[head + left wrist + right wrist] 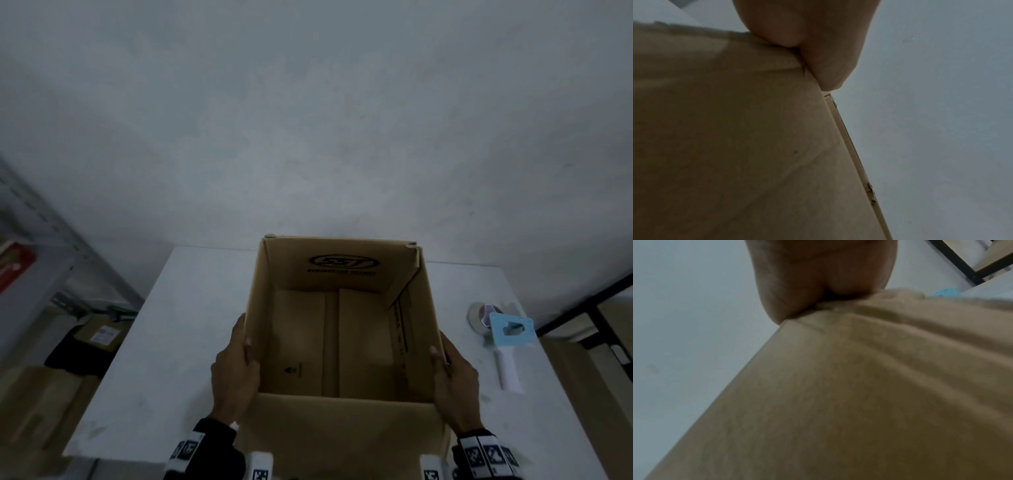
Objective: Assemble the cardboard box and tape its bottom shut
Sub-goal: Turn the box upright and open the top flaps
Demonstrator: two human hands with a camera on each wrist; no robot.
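A brown cardboard box (342, 414) stands upright on the white table (164, 342), its top open toward me. Inside, the bottom flaps lie folded flat with a seam down the middle. My left hand (236, 370) grips the box's left wall, thumb hooked over the rim to the inside. My right hand (452, 377) grips the right wall the same way. In the left wrist view the box wall (735, 138) fills the frame with my left hand (818, 48) at its rim; the right wrist view shows the wall (859, 394) under my right hand (818, 280).
A tape dispenser (507, 339) with a light blue body and white handle lies on the table to the right of the box. A metal shelf (41, 240) and boxes stand on the floor at the left. A grey wall rises behind the table.
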